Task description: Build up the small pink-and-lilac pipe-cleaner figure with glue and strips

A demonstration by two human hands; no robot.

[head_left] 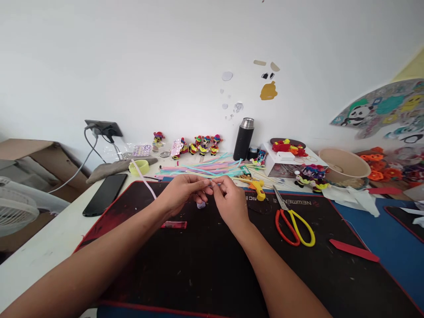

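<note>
My left hand (185,193) and my right hand (229,198) meet above the black mat (198,265), fingertips pinched together on something too small to make out. A pale lilac piece (201,205) shows just under my left fingers. A pale fuzzy stem (144,180) slants up to the left behind my left wrist. Below my left hand a small red packet (174,225) lies on the mat. Scissors (291,221) with one red and one yellow handle lie spread to the right of my right hand. Behind them is a yellow glue gun (257,189).
Pastel stems (202,169) lie along the back, before small colourful figures (205,145) and a black flask (243,139). A phone (105,194) and fan (16,205) are left. A red strip (354,251), white box (281,165) and beige bowl (344,163) are right.
</note>
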